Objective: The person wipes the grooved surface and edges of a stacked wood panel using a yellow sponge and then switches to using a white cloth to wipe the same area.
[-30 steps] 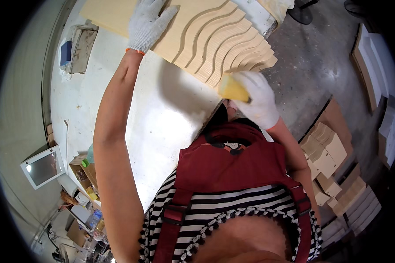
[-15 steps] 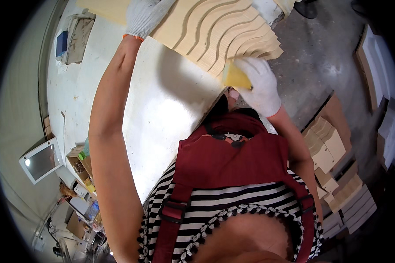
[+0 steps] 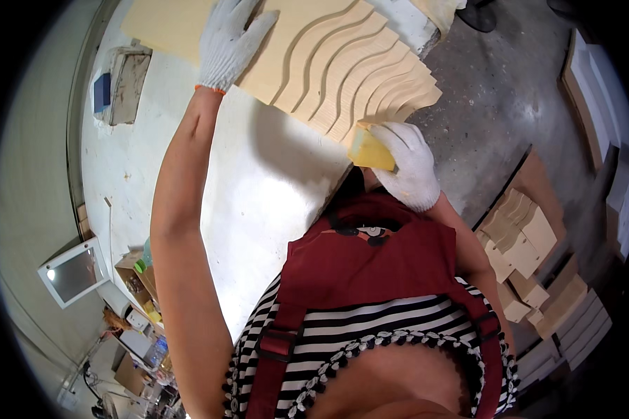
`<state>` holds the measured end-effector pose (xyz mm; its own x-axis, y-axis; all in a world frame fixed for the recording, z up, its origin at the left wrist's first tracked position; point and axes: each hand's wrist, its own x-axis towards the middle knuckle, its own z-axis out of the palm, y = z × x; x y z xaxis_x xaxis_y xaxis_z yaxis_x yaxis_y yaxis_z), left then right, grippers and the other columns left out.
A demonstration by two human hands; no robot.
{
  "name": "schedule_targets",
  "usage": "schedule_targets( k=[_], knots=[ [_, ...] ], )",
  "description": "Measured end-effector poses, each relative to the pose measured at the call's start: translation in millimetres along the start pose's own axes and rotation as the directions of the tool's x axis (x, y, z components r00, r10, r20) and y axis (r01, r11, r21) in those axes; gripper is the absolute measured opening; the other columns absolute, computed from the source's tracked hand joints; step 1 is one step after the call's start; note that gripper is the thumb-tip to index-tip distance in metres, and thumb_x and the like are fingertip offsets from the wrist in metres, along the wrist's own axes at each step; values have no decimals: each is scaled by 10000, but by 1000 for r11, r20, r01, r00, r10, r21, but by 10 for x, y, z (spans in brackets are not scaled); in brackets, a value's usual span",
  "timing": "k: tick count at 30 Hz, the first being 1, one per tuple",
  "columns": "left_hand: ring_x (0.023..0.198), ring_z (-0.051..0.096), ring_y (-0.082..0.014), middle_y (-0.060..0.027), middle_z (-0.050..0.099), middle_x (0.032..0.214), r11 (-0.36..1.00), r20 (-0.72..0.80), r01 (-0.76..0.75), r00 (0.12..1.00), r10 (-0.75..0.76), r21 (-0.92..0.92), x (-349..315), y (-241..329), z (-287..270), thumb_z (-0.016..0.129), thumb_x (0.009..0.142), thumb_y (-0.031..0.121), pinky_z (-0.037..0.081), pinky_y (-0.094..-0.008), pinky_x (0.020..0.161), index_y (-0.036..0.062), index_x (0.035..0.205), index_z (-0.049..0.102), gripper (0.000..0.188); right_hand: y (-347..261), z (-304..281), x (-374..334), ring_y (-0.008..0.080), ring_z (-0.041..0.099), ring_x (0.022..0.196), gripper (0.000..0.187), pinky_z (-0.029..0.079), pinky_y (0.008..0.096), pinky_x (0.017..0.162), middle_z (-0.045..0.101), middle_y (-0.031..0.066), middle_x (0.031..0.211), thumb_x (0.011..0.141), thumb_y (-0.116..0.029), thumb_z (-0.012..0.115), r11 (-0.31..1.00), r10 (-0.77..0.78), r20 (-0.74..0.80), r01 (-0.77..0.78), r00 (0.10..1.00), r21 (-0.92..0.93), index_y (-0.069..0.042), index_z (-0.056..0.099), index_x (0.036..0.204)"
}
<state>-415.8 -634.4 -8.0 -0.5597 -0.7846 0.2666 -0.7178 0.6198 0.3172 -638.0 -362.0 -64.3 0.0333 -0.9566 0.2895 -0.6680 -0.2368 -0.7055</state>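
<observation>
Closer to the person's body, along the end of the wavy wooden board (image 3: pixel 328 77), the yellow block (image 3: pixel 372 151) has been brought since half a second ago, while the left hand (image 3: pixel 234 45) has been kept on the board. The block is gripped in the gloved right hand (image 3: pixel 411 162), its fingers curled over the top and far side, and is held at the board's near corner, just past the right edge of the white worktop (image 3: pixel 244 174); whether board and block are touching cannot be told. The left hand is laid with the palm down and the thumb spread, its fingertips cut off by the top of the view. By the board, the worktop's right edge is overhung. Part of the worktop's left side is covered by the left forearm (image 3: pixel 182 188); beyond it, near the left edge, a blue block (image 3: pixel 102 91) is set beside a worn slab (image 3: pixel 129 85). On the grey floor (image 3: pixel 468 119), well apart from the right edge, wavy wooden pieces (image 3: pixel 528 241) are stacked.
</observation>
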Motion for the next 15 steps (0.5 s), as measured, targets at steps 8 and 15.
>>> schedule_targets(
  k=[8, 15],
  knots=[
    [1368, 478, -334, -179, 524, 1477, 997, -66, -69, 996, 67, -34, 0, -107, 71, 610, 975, 310, 377, -394, 1146, 43, 1388, 595, 492, 104, -6, 256, 372, 566, 1077, 623, 485, 446, 968, 592, 144, 1197, 695, -96, 764, 999, -36, 15, 37, 999, -23, -58, 593, 1294],
    [1372, 480, -322, -175, 522, 1481, 998, -38, -69, 997, 69, -6, -3, -82, 47, 604, 978, 315, 383, -391, 1141, 46, 1397, 587, 499, 531, -157, 558, 345, 584, 1112, 589, 496, 421, 971, 630, 126, 1179, 684, -84, 761, 979, -32, -169, -3, 985, -204, -84, 620, 1256]
  ],
)
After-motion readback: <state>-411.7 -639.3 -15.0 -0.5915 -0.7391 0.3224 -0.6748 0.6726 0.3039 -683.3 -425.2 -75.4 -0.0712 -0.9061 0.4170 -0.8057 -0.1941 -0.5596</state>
